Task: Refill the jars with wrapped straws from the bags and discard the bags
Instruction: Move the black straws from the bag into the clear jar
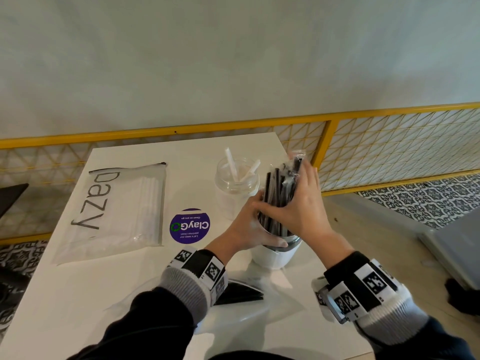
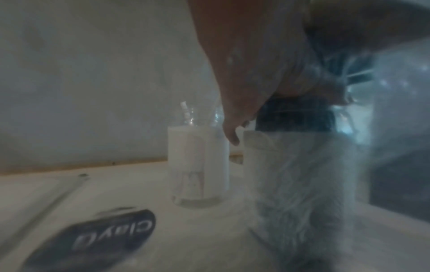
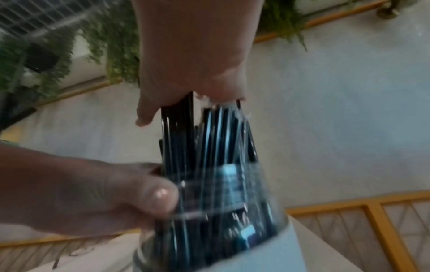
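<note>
A white-labelled jar (image 1: 275,255) stands near the table's right edge, packed with black wrapped straws (image 1: 279,193). My left hand (image 1: 246,227) grips the jar's neck, thumb across its front (image 3: 160,195). My right hand (image 1: 301,203) holds the upper part of the black bundle, thumb on its left side (image 3: 144,117). Behind stands a clear jar (image 1: 236,183) with two white wrapped straws; it also shows in the left wrist view (image 2: 197,165). A "Dazy" zip bag (image 1: 117,211) of white wrapped straws lies flat at the left. Another clear bag with black straws (image 1: 241,294) lies under my left wrist.
A purple ClayGo sticker (image 1: 189,226) is stuck on the white table (image 1: 78,307) between the bag and the jars. A yellow mesh railing (image 1: 330,141) runs behind the table. The table's right edge (image 1: 345,294) drops to the floor, where a grey object (image 1: 454,250) lies.
</note>
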